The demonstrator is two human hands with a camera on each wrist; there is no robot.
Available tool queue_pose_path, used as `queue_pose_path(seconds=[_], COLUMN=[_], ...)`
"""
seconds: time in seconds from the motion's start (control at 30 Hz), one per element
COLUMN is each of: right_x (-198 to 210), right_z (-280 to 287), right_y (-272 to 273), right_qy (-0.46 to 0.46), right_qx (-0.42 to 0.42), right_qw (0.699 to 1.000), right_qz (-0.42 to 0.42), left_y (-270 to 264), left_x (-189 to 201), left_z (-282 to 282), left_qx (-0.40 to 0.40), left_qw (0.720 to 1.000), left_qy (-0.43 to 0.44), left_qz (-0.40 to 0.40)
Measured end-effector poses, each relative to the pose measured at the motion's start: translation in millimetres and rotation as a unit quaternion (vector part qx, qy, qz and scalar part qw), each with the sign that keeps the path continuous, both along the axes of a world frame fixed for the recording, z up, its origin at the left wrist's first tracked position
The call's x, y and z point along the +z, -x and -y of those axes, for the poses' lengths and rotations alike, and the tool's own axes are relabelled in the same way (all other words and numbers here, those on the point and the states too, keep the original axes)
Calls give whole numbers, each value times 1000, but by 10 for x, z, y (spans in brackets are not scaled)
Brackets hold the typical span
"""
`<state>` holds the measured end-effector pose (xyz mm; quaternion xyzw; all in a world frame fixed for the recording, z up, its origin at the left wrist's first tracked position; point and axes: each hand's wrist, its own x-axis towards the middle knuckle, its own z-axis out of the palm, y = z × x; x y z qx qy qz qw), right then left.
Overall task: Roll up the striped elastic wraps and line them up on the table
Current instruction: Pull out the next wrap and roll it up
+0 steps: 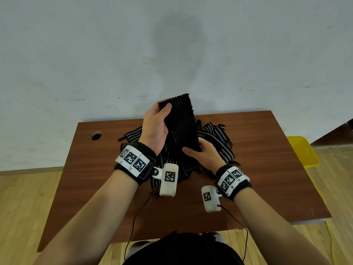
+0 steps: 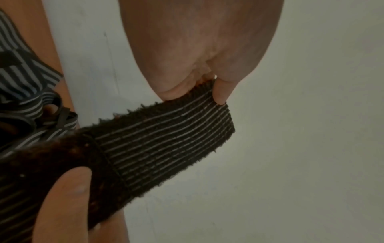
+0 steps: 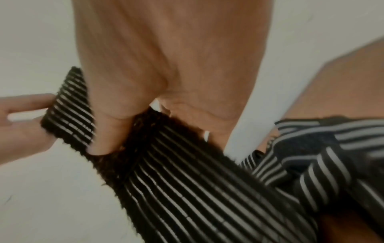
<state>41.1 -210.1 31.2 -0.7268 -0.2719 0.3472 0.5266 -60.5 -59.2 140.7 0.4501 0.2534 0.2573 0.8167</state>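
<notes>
A black elastic wrap with thin grey stripes (image 1: 181,121) is held up flat above the table. My left hand (image 1: 155,125) pinches its top corner between thumb and fingers. My right hand (image 1: 202,152) grips the wrap lower down, thumb on the near face. In the left wrist view the wrap (image 2: 166,139) runs from my left hand's fingers (image 2: 220,92) down to the right thumb. In the right wrist view the wrap (image 3: 176,172) passes under my right thumb. A tangled pile of striped wraps (image 1: 215,138) lies on the table behind and under my hands.
The brown wooden table (image 1: 277,178) has a round cable hole (image 1: 96,135) at its far left. A yellow chair (image 1: 303,152) stands off the right edge. A pale wall rises behind the table. Thin cables hang from the wrist cameras toward my body.
</notes>
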Motion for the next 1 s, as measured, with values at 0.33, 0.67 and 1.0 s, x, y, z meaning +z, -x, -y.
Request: queue_pose_path(seconds=[0.33, 0.67, 1.0], right_x=[720, 597, 637], right_z=[-204, -218, -245], right_y=[-61, -24, -128], right_qy=[-186, -205, -202], right_qx=[-85, -106, -63], right_qw=[977, 972, 968], right_qz=[59, 34, 133], left_y=[64, 168, 188], left_x=[-164, -329, -337], left_z=[-22, -90, -140], left_qx=[-60, -30, -72], left_qw=[991, 980, 978], left_qy=[-98, -170, -153], left_qz=[-64, -96, -122])
